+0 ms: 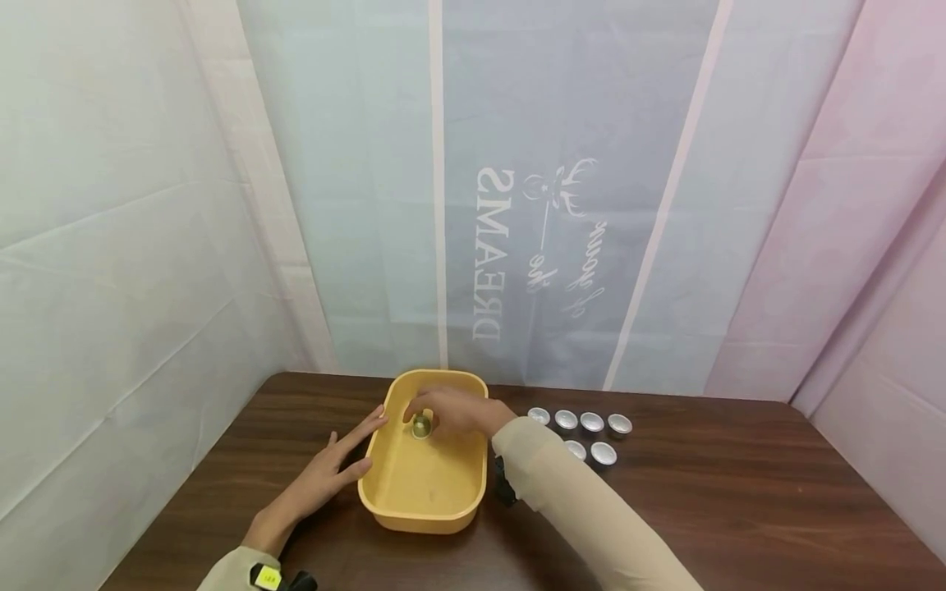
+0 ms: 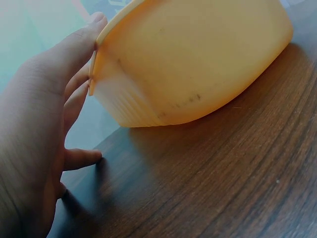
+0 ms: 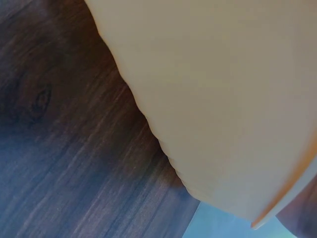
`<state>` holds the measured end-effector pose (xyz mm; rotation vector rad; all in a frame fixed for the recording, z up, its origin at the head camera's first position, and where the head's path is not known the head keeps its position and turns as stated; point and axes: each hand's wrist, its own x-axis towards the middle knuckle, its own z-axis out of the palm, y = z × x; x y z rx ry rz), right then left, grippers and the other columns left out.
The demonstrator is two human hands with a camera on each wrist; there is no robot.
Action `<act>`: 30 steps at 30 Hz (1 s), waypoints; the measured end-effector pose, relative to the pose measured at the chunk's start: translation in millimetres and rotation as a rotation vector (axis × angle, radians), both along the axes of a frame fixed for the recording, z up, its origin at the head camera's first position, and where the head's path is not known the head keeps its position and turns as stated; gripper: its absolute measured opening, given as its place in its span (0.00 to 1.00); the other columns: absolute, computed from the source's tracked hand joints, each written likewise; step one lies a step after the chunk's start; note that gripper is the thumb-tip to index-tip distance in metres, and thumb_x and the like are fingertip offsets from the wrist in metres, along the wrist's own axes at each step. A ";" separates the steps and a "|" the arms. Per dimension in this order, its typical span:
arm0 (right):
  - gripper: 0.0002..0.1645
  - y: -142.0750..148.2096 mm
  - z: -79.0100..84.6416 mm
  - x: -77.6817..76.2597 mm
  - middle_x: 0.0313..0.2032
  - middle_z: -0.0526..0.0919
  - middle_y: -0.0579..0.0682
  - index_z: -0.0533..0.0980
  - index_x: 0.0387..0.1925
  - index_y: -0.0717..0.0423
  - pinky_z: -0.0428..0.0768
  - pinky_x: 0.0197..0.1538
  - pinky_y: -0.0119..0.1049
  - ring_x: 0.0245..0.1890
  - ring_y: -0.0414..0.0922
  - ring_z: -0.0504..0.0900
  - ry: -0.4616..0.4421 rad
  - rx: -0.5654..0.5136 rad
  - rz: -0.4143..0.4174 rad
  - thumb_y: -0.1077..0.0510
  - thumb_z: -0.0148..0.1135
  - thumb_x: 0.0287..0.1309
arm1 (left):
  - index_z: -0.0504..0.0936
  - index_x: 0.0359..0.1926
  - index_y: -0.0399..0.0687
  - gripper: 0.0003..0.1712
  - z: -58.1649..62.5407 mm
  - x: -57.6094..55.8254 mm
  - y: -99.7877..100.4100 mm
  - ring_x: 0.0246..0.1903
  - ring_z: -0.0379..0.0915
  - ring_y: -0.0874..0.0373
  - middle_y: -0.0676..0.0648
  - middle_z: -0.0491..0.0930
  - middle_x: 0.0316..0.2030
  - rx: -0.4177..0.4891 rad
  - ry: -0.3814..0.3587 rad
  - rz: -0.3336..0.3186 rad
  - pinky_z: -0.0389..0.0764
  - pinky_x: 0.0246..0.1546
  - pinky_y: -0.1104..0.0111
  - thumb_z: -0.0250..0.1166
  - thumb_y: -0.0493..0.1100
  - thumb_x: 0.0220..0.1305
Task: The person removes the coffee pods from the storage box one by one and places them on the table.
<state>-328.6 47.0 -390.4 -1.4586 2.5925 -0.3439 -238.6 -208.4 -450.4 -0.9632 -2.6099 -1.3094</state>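
Observation:
A yellow plastic basin (image 1: pixel 424 492) stands on the wooden table, with an olive-green coffee capsule (image 1: pixel 421 425) dome up on its floor. Reaching in over the far right side, my right hand (image 1: pixel 454 409) has its fingers spread about the capsule, a small gap showing on the left. In the right wrist view the basin's outer wall (image 3: pixel 208 99) fills most of the frame, and the hand is not visible. My left hand (image 1: pixel 328 472) has fingertips at the basin's left rim (image 2: pixel 101 37), fingers mostly straight, the lower ones apart from the wall.
Right of the basin, several coffee capsules with silver lids (image 1: pixel 591 422) stand in rows on the brown table (image 1: pixel 709 484); the right sleeve (image 1: pixel 569 492) partly covers the nearer row. A printed fabric backdrop (image 1: pixel 384 246) rises behind the table, with pale cloth at both sides.

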 end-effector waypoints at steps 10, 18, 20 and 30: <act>0.20 -1.6 0.8 -0.3 0.37 0.78 0.38 0.81 0.42 0.45 0.72 0.37 0.23 0.33 0.35 0.76 -0.038 0.027 0.012 0.64 0.74 0.46 | 0.57 0.74 0.55 0.33 0.2 1.8 2.2 0.69 0.47 0.41 0.53 0.49 0.74 0.007 -0.004 -0.011 0.30 0.53 0.26 0.54 0.40 0.71; 0.16 -2.4 -2.7 -4.2 0.33 0.78 0.36 0.80 0.36 0.45 0.72 0.36 0.22 0.31 0.34 0.75 -0.032 0.001 0.028 0.66 0.73 0.47 | 0.57 0.74 0.54 0.33 0.6 2.0 1.7 0.69 0.47 0.42 0.53 0.49 0.74 0.006 -0.005 0.000 0.31 0.53 0.26 0.54 0.39 0.71; 0.16 -2.4 -3.2 -5.0 0.32 0.78 0.35 0.80 0.34 0.45 0.72 0.35 0.22 0.31 0.33 0.75 -0.042 -0.005 0.027 0.66 0.73 0.46 | 0.57 0.74 0.53 0.33 0.7 2.4 1.4 0.69 0.47 0.41 0.52 0.49 0.74 0.008 -0.003 0.001 0.31 0.53 0.26 0.54 0.38 0.70; 0.24 1.6 1.3 -5.1 0.40 0.81 0.37 0.81 0.49 0.48 0.72 0.39 0.21 0.33 0.32 0.76 -0.027 -0.009 0.038 0.64 0.74 0.47 | 0.57 0.74 0.53 0.33 0.2 2.0 0.2 0.68 0.49 0.40 0.52 0.50 0.73 -0.003 0.009 0.008 0.31 0.53 0.26 0.54 0.39 0.71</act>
